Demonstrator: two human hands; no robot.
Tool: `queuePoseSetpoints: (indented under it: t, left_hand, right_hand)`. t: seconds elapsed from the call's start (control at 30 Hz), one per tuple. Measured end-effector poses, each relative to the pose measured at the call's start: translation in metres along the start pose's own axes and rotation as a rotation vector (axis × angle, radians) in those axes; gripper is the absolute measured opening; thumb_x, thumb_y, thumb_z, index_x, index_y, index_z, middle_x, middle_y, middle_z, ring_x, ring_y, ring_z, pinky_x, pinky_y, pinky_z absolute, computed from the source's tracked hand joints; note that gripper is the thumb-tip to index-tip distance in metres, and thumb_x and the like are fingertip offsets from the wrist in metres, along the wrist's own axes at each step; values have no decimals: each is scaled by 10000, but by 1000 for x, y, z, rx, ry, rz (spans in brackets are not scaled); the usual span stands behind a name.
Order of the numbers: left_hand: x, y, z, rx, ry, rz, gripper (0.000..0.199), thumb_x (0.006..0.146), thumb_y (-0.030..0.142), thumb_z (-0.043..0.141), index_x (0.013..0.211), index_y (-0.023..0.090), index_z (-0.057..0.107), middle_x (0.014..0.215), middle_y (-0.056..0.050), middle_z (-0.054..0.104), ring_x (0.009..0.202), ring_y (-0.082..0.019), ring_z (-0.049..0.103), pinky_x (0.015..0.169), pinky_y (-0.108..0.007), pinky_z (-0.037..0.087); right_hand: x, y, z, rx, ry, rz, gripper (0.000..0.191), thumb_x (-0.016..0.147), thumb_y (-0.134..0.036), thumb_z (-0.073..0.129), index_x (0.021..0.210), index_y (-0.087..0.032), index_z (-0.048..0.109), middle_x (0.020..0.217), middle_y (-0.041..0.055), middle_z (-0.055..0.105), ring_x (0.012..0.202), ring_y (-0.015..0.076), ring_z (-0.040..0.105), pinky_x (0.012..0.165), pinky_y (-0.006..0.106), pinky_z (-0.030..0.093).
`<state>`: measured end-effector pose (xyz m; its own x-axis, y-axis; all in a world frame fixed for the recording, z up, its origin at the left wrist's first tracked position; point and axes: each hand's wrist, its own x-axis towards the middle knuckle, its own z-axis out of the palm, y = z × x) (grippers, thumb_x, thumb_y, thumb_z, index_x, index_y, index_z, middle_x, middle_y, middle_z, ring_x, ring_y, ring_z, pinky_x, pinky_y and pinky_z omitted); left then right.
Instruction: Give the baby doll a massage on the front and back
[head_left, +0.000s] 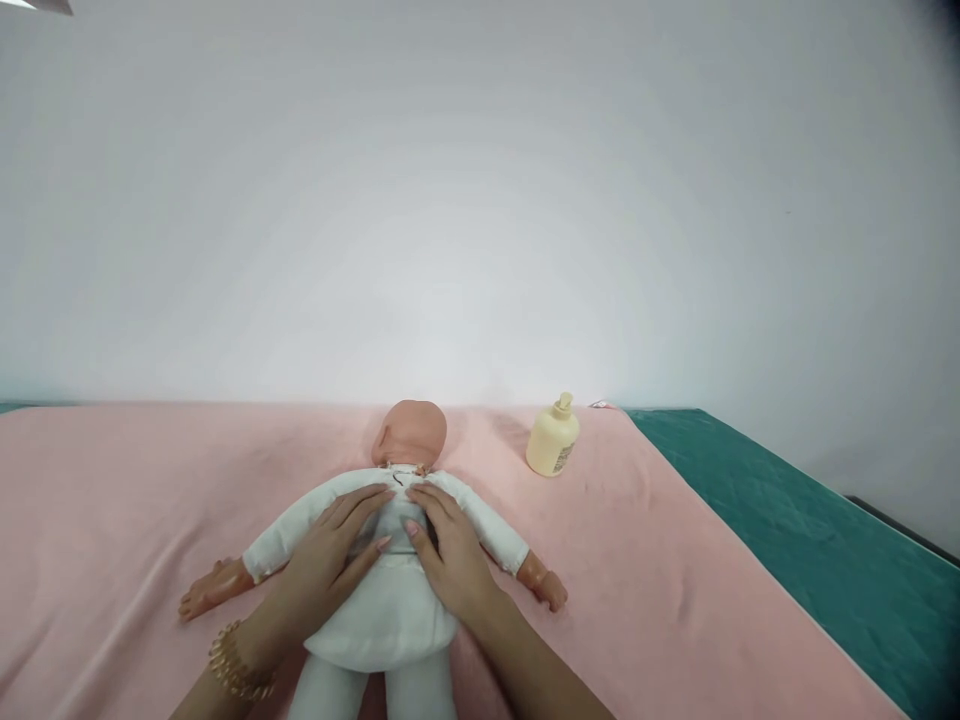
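A baby doll [382, 610] with a white cloth body lies stretched out, its head [412, 432] away from me and its arms spread to both sides. The back of its head seems to face up. My left hand [337, 545] rests flat on the left side of the doll's upper torso, thumb apart from the fingers. On the right side of the torso lies my right hand [450, 545], also flat, with its fingers pointing toward the neck. Neither hand grips anything. A greyish patch of the torso shows between the two hands.
A pale yellow pump bottle [553, 440] stands upright to the right of the doll's head. Beneath everything spreads a pink cloth [645, 600], slightly wrinkled. A green surface [810, 550] shows at the right. Behind rises a plain light wall [465, 200].
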<state>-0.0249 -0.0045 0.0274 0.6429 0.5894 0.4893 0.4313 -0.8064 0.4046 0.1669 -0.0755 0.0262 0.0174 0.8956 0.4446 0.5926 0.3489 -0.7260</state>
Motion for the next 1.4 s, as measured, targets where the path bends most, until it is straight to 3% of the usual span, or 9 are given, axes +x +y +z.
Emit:
queuePoseSetpoints:
  t: [0.3,0.57,0.97,1.07,1.17,1.23,1.3,1.4]
  left_hand:
    - [2,0,2,-25,-57,-68,402,958,385,462,1295,214,598,1320,-74,637,1250,-280,555,1076,-387,448]
    - [0,-3,9,-14,-48,-86,499,978,409,442,1420,182,491,1430,-105,553,1323,-283,494,1105,-436,422]
    - [9,-9,10,-75,-72,-133,476,965,470,433,1311,184,592,1341,-102,631,1255,-284,560,1068,-500,458]
    - [5,-7,2,-112,-33,-125,475,969,452,445,1368,213,540,1377,-89,606,1274,-272,552,1079,-471,451]
    - [0,3,-19,-133,-39,-143,471,964,442,471,1387,243,524,1380,-72,606,1268,-255,566,1075,-422,458]
    - [-2,15,-37,-141,-94,-146,409,965,445,476,1321,281,592,1319,-43,651,1224,-236,601,1047,-376,482]
    - [-3,29,-53,-152,-187,-120,350,966,444,476,1232,317,665,1215,-17,707,1132,-220,654,984,-332,522]
    - [0,50,-66,-134,-343,-56,235,929,442,551,1025,369,753,1006,44,764,932,-184,716,892,-277,558]
  right_hand:
    - [4,-1,-3,-22,-93,59,384,1010,-315,476,1298,-88,591,1353,153,604,1328,258,485,1151,467,363]
    - [2,2,1,-44,-65,29,452,1014,-335,444,1372,-71,521,1445,164,519,1368,257,434,1174,471,331]
    - [5,-1,0,-109,-117,59,437,1015,-310,442,1373,-72,523,1421,163,546,1361,270,449,1169,477,343]
    - [3,-7,-7,-122,-107,63,480,1013,-340,460,1427,-96,469,1481,157,482,1392,277,405,1175,499,331]
    - [1,-28,-21,-192,-95,59,465,992,-295,502,1434,-152,469,1478,133,483,1376,300,411,1147,513,367]
    - [-2,-49,-32,-264,-128,62,366,976,-214,503,1332,-175,577,1352,119,584,1253,306,521,1069,494,450]
    - [-5,-69,-42,-341,-245,48,259,963,-162,503,1125,-215,699,1146,85,673,1058,291,621,927,453,532]
    - [-13,-87,-48,-441,-408,-29,216,959,-177,534,916,-248,734,930,50,717,878,264,673,814,392,545]
